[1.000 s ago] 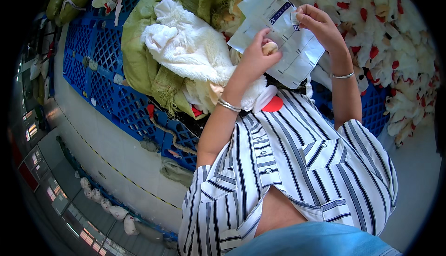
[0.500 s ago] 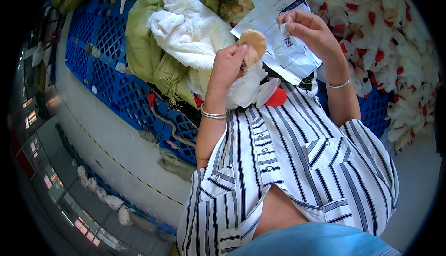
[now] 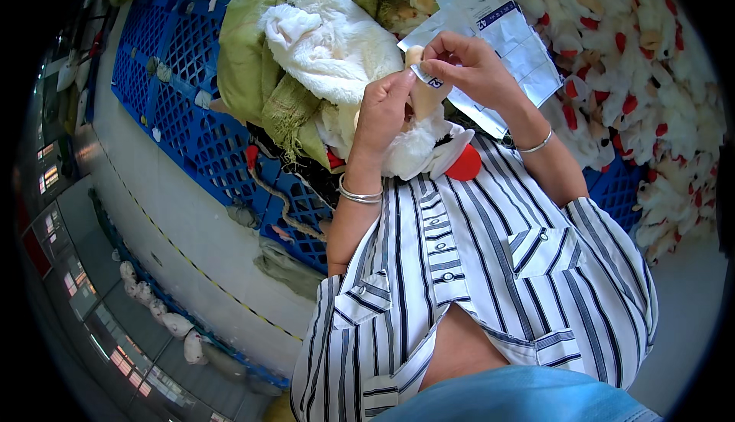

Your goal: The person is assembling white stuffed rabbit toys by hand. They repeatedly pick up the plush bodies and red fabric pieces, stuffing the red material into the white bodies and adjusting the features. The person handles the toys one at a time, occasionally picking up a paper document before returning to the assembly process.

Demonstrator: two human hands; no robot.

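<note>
Fingers pinched, my left hand (image 3: pixel 383 108) grips a small plush toy (image 3: pixel 407 152) by its tan part. The toy has white fur, pale flaps and a flat red disc (image 3: pixel 463 163), and rests against my striped shirt. A small white label (image 3: pixel 427 78) with dark print lies against the tan part. My right hand (image 3: pixel 471 70) pinches this label near its upper edge, close to my left fingertips. Behind my right hand are white printed sheets (image 3: pixel 514 43). Left of my hands lies a larger piece of white plush (image 3: pixel 329 47) on a green woven sack (image 3: pixel 245 62).
A large heap of white plush pieces (image 3: pixel 612 62) with red and tan parts fills the right side. Blue plastic pallets (image 3: pixel 180 70) lie under the sack. A pale cord (image 3: pixel 282 196) hangs over one pallet. Several white pieces line the floor (image 3: pixel 178 324) at lower left.
My right hand has come left and down from above the sheets, bringing the white label onto the toy's tan part. My left hand still holds the toy, and the whole view has shifted slightly.
</note>
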